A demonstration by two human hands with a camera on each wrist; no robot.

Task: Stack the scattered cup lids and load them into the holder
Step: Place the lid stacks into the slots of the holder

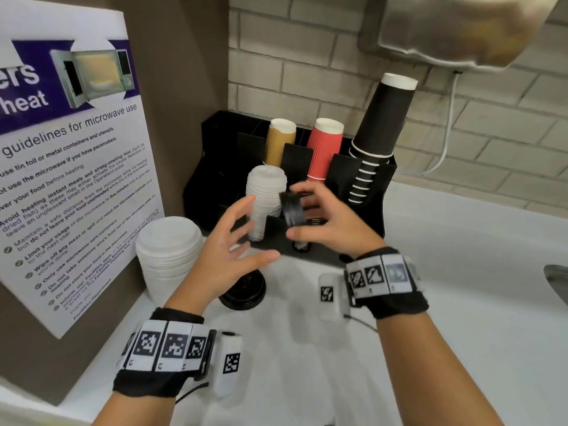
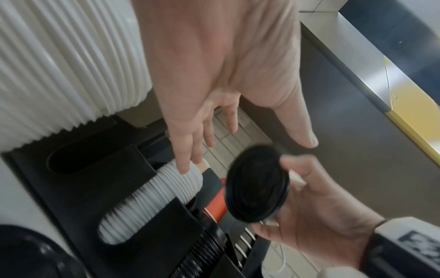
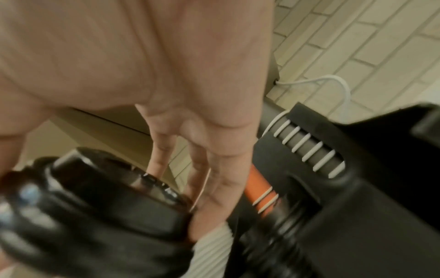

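Note:
My right hand grips a short stack of black lids just in front of the black holder; the stack is blurred. In the left wrist view the black lids are pinched between thumb and fingers. My left hand hovers open beside them, fingers spread, holding nothing. Below it a black lid lies on the counter. A tilted stack of white lids fills one holder slot. More black lids sit in the slot next to it.
A tall loose stack of white lids stands on the white counter at left, against a poster. Brown, red and black cups stand in the holder's back slots. A sink edge shows at right.

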